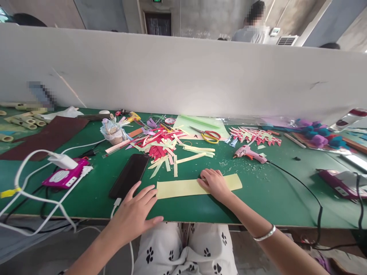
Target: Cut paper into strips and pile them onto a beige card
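Observation:
A pale yellow strip of paper point(180, 188) lies flat near the front edge of the green table. My right hand point(214, 184) rests on it right of the middle, fingers curled under; a small dark patch shows by the fingertips, but what they hold, if anything, is hidden. At the strip's left end is my left hand point(137, 210), fingers spread, the tips at or just beside the paper's edge. A black phone point(130, 175) with a white cable lies behind my left hand. Beyond the strip are a heap of red, pink and yellow paper strips point(160, 143) and scissors point(208, 135).
A pink glue gun point(250, 153) lies to the right, its black cord running off the front edge. Magenta power strips point(67, 176) with cables sit at both sides. A folded red paper piece point(255, 136) lies behind the glue gun. A white partition point(172, 72) closes the back.

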Tool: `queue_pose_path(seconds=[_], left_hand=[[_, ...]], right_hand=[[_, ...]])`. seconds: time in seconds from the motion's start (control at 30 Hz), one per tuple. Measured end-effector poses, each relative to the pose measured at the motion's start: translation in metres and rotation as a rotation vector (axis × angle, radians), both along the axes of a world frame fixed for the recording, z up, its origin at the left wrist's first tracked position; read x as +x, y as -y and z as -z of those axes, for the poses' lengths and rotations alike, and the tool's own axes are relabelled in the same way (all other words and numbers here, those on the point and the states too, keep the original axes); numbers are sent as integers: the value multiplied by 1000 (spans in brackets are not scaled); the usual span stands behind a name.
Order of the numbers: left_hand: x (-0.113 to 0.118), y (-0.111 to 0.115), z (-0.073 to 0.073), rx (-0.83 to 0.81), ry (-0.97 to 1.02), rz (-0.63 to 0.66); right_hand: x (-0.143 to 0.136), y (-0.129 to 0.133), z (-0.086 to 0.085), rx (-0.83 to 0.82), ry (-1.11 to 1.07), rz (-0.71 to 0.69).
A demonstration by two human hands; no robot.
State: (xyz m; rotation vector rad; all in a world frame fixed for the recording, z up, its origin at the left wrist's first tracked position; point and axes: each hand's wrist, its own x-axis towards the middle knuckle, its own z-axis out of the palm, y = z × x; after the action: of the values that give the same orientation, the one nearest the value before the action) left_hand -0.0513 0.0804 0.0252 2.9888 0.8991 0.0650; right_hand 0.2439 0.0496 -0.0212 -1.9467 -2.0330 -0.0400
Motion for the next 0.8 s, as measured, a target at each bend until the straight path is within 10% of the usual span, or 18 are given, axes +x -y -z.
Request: queue_pose_path(seconds=[0.23,0.8], left_hand=[[74,18,22,-93,89,58],[77,21,27,-197,15,28]], right_hand=[[-2,0,-2,-25,39,15],[-27,82,-10,-115,71,-359]])
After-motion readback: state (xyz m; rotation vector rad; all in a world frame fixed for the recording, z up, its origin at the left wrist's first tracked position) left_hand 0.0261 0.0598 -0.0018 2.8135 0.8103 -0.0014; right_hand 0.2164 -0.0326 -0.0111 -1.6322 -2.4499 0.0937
